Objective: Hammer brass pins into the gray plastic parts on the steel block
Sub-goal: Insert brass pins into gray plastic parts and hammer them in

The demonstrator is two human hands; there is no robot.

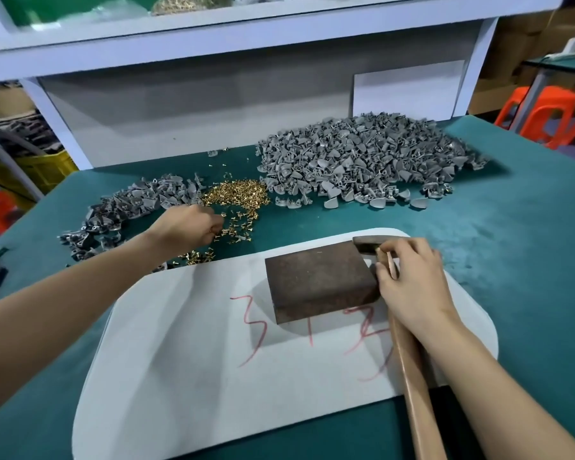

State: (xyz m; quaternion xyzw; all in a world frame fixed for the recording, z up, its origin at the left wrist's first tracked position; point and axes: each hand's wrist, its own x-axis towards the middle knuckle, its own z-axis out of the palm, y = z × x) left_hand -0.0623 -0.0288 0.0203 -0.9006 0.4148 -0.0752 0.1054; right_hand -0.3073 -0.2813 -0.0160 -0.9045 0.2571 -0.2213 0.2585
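A rusty brown steel block (316, 277) lies on a white sheet (213, 360) in front of me, its top bare. My right hand (412, 283) rests at the block's right edge, fingers curled round the hammer (409, 376) close to its dark head, the wooden handle running back toward me. My left hand (186, 227) reaches into the scattered brass pins (236, 197), its fingers curled down among them; whether it holds any is hidden. A big heap of gray plastic parts (362, 157) lies far right, a smaller heap (136, 207) far left.
Green felt covers the table (512, 227). A white shelf frame (213, 104) stands behind the heaps. Red marks are drawn on the white sheet near the block. Orange stools (551, 114) stand off the table's right side, a yellow crate (30, 167) to the left.
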